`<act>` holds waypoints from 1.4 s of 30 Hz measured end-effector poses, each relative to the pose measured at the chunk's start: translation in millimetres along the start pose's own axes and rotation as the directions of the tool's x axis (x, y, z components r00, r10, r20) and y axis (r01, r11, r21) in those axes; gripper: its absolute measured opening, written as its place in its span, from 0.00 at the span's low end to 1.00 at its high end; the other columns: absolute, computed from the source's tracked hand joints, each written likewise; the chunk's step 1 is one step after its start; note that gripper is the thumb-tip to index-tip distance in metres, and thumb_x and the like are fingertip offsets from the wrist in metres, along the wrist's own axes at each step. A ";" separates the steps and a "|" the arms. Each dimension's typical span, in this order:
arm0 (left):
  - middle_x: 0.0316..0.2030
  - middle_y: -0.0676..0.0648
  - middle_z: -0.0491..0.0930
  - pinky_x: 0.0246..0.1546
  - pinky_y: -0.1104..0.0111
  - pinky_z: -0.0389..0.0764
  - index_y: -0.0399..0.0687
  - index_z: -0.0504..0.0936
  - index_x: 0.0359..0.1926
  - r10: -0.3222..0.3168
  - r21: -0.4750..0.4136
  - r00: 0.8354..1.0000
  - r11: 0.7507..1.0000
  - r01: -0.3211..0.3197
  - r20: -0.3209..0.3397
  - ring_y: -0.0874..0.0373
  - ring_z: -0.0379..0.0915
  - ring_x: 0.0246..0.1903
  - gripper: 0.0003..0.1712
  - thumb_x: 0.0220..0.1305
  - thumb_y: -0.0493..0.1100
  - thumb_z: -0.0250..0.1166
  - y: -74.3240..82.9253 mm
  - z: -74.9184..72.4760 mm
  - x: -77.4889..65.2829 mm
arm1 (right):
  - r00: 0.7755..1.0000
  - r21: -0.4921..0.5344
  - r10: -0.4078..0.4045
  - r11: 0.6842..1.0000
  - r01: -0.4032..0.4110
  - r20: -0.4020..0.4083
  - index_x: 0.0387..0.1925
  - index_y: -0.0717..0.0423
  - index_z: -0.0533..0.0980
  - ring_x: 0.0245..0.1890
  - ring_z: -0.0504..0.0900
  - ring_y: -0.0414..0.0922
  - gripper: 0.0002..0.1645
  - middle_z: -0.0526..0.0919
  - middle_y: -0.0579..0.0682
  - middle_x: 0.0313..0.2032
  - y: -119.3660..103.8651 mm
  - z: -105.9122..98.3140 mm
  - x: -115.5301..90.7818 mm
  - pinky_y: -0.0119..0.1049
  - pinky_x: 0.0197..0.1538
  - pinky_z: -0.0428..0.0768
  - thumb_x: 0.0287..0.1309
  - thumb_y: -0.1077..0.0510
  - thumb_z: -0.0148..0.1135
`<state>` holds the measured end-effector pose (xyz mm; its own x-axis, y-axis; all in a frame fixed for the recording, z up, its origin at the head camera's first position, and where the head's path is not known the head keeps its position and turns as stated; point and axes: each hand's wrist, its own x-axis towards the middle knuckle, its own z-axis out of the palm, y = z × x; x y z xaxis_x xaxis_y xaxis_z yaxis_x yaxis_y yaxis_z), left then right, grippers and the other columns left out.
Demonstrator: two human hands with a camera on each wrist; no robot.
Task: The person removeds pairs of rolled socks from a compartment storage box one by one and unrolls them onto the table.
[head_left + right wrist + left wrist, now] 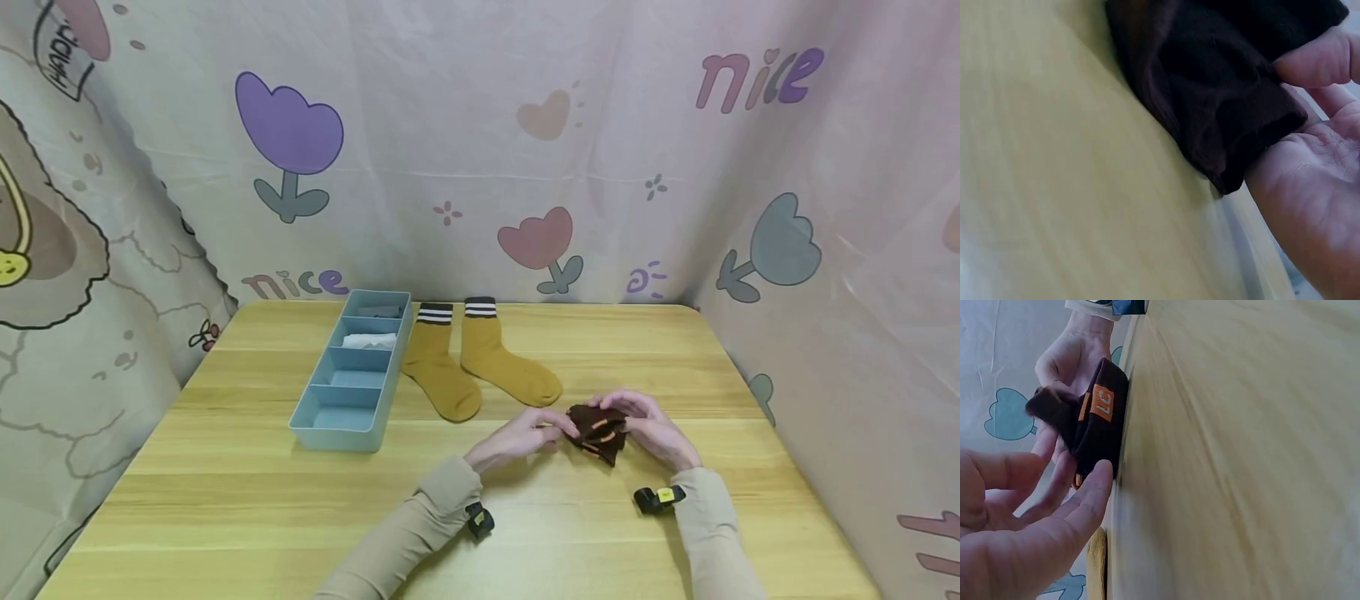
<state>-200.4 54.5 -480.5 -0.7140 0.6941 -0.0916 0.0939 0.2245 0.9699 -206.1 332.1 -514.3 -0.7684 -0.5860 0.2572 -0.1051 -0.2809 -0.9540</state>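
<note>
A folded dark brown sock bundle (600, 435) with orange marks lies on the wooden table (247, 492), right of centre, between my two hands. My right hand (637, 423) grips it from the right. In the right wrist view its thumb (1322, 62) presses on the dark sock bundle (1222, 81) above the palm. My left hand (551, 427) reaches in from the left with fairly straight fingers. In the left wrist view one of the fingertips (1101, 472) touches the edge of the sock bundle (1100, 419), and the right hand (1066, 359) holds it from behind.
Two mustard socks (480, 362) with striped cuffs lie flat just beyond the hands. Left of them stands a light blue divided tray (341, 433); its far compartments hold a dark item and a white item. Patterned curtains close in the table on three sides.
</note>
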 end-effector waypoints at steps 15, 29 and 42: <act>0.58 0.38 0.82 0.67 0.68 0.72 0.34 0.82 0.56 0.180 0.399 0.981 0.896 -0.194 0.072 0.49 0.76 0.62 0.19 0.72 0.31 0.51 3.7 5.8 5.6 | 0.947 -0.337 0.135 0.912 -0.234 -0.293 0.49 0.76 0.79 0.59 0.79 0.30 0.16 0.86 0.38 0.55 -8.5 -1.9 -4.4 0.19 0.61 0.71 0.64 0.72 0.52; 0.61 0.45 0.81 0.67 0.73 0.71 0.41 0.80 0.62 0.060 0.518 0.985 0.844 -0.138 0.164 0.56 0.75 0.64 0.21 0.78 0.43 0.49 5.8 11.8 9.4 | 0.945 -0.514 0.151 0.809 -0.287 -0.290 0.57 0.63 0.79 0.55 0.80 0.29 0.24 0.80 0.64 0.61 -7.5 -3.1 -3.1 0.21 0.58 0.74 0.59 0.62 0.70; 0.69 0.48 0.74 0.73 0.71 0.64 0.46 0.81 0.61 0.054 0.652 0.968 0.729 -0.206 0.246 0.57 0.67 0.71 0.21 0.78 0.46 0.50 12.2 23.0 11.4 | 0.885 -0.531 0.136 0.756 -0.383 -0.445 0.58 0.67 0.76 0.45 0.81 0.27 0.23 0.82 0.68 0.55 -11.1 -4.0 3.8 0.20 0.53 0.74 0.67 0.58 0.63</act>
<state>-191.4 81.0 -474.9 -0.5157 0.8518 -0.0921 0.6681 0.4671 0.5792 -210.4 336.0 -503.4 -0.9754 -0.2185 0.0295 -0.1204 0.4160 -0.9013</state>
